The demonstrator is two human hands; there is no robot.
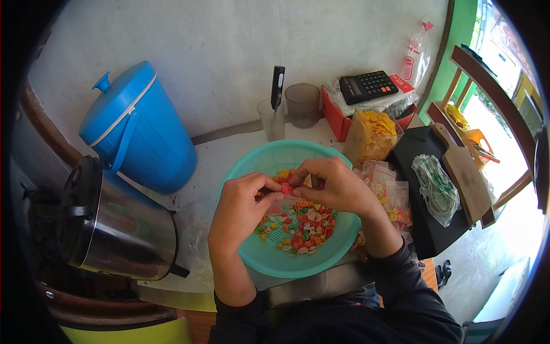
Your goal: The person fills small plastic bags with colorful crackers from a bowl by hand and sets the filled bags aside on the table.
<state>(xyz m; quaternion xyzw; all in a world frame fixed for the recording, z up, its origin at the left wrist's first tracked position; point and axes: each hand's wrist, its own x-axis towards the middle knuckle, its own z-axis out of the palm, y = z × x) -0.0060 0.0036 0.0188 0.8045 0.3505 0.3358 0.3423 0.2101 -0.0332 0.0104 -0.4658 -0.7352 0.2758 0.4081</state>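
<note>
We note both hands over the teal plastic basin (269, 261) on the white counter (229, 152). Left hand (243, 209) and right hand (335, 186) meet fingertip to fingertip, together pinching one red cracker piece (287, 190) above the heap of coloured crackers (301, 226). Nearby: blue lidded bucket (137, 129), steel pot (112, 223), calculator (368, 86).
</note>
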